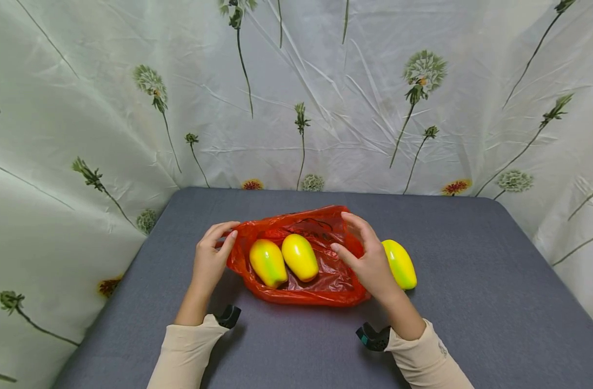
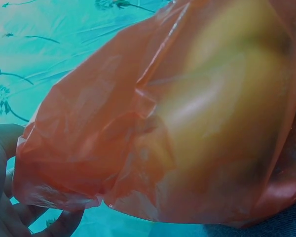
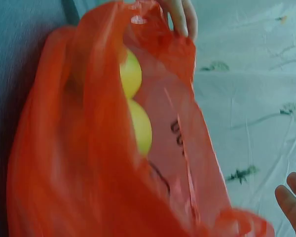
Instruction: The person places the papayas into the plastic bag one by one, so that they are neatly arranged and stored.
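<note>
A red plastic bag [image 1: 311, 297] lies with its mouth spread open. Inside it are two glossy yellow-green mangoes, a left mango [image 1: 268, 263] and a right mango [image 1: 300, 257]. My left hand [image 1: 212, 256] pinches the bag's left edge between thumb and fingers; the left wrist view has that hand [image 2: 5, 192] at the bag's corner, with a mango showing through the film. Over the bag's right side is my right hand [image 1: 371, 262], thumb and fingers spread apart, holding nothing. In the right wrist view its fingers [image 3: 292, 195] are clear of the bag.
Another yellow-green mango [image 1: 400, 265] lies on the grey table [image 1: 481, 302], just right of the bag and partly behind my right hand. A white curtain [image 1: 335, 81] with dandelion prints hangs behind the table and along its sides.
</note>
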`<control>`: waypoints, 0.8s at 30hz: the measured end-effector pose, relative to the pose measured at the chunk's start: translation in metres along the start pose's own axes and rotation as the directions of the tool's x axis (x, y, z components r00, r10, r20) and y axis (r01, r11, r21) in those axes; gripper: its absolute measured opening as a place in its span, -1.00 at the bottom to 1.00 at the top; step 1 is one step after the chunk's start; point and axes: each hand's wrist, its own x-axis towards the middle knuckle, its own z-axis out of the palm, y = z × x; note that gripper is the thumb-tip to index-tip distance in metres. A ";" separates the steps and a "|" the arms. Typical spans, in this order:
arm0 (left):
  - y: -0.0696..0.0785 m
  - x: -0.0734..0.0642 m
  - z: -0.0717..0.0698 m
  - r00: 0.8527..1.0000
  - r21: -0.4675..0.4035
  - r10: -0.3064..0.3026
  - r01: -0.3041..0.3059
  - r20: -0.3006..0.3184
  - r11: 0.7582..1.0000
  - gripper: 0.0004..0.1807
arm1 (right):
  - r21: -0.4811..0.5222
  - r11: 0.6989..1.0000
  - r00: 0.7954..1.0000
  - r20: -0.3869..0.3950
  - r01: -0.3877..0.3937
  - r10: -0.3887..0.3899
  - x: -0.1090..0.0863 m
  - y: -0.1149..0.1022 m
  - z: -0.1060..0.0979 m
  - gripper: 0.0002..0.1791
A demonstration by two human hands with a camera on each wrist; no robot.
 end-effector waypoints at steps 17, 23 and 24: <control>-0.030 0.001 0.004 1.000 -0.016 0.020 -0.020 0.004 1.000 -0.77 | -0.174 0.968 0.975 -0.159 -0.182 0.155 -0.020 0.058 -0.055 -0.42; -0.041 0.001 0.006 0.999 0.007 0.029 -0.030 0.012 1.000 -0.77 | -0.194 0.948 0.961 -0.163 -0.254 0.224 -0.034 0.097 -0.069 -0.39; -0.042 0.001 0.007 1.000 0.011 0.029 -0.029 0.011 1.000 -0.76 | -0.202 0.942 0.958 -0.159 -0.268 0.239 -0.036 0.100 -0.071 -0.39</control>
